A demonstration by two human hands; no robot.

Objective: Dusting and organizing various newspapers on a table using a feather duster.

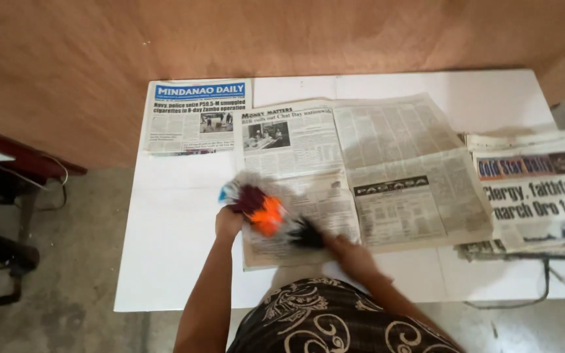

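Left hand (228, 221): it is gripping the near-left edge of a bunched bundle of small cloth pieces (263, 208), maroon, orange and pale blue, blurred with motion.
Right hand (348, 252): it is reaching in at a dark, fringed piece (307, 232); whether the fingers are closing on it or only touching it I cannot tell through the blur.
Where the bundle is: it is lying on the lower-left part of the open newspaper (387, 176), close to the person's body.
Doing it well: in my judgement, both hands are best keeping the pieces over the middle of the sheet, so nothing is sliding off its near edge, and pressing lightly so the thin paper is not tearing.
Surface (165, 248): white and flat, it is carrying a folded newspaper (197, 116) at the far left and a stack of newspapers (534, 193) overhanging at the right.
Room: a brown board wall (282, 39) is standing behind; a grey floor (67, 274) and a dark stand with cables (8, 216) are showing at the left.
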